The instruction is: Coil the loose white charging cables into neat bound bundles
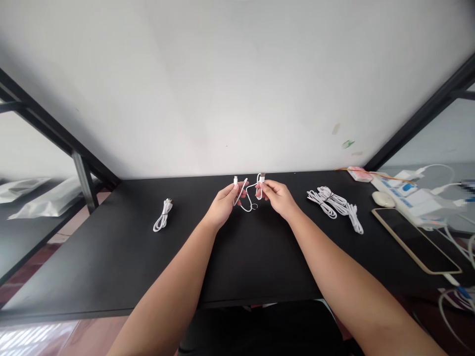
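Observation:
Between my two hands, above the middle of the black table, hangs a white charging cable [246, 210], its slack drooping in a loose curve. My left hand [222, 201] pinches it near the small connector, which points up. Near the other end, my right hand [276, 197] grips the cable by its wider USB plug with the metal tip upward. A thin dark loop, perhaps a tie, shows beside the drooping slack. Left of my hands a bundled white cable [162, 217] lies on the table, and to the right several more coiled white cables [330, 200] are bunched together.
At the right edge are a phone [415, 240], a white mouse [383, 199] and a power strip [393, 190] crowded with chargers and wires. A pink-and-white box [359, 174] sits by the wall [222, 89]. Plastic bags [48, 198] lie on the neighbouring table at left.

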Demonstrator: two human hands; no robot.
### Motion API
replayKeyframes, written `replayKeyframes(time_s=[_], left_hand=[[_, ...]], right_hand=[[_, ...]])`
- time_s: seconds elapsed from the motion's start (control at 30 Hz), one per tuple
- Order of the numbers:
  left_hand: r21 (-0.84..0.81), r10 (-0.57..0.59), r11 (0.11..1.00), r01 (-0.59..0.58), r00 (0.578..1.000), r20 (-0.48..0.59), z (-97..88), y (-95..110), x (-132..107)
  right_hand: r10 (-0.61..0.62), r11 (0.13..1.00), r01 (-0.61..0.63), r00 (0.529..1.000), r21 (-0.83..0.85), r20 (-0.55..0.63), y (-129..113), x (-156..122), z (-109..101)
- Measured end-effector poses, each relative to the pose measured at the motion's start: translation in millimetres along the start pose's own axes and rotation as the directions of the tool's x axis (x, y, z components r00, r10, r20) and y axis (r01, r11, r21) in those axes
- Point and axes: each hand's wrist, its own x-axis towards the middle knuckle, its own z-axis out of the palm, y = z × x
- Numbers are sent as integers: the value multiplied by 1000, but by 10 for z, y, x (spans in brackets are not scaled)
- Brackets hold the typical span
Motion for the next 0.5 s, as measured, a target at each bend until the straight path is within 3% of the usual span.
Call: replayKeyframes(time_s=[0.13, 0.23, 0.37, 0.5], left_hand=[[-23, -22, 1000, 22, 1000, -4, -2, -13, 3], [135, 22, 991, -11, 996, -82, -10, 7, 13], [573, 305, 806, -148, 934, -188, -52, 77, 22], [722, 393, 659, -212, 915, -90, -94, 106, 10]], right_hand=[[-16, 1000, 16, 999, -4, 44, 3, -1, -7], [-22, 1000, 23, 998, -11, 60, -1, -1, -9], [-22, 1000, 23, 998, -9, 54, 2, 1, -15], [-53, 997, 52, 999, -52, -8, 10, -10, -5]])
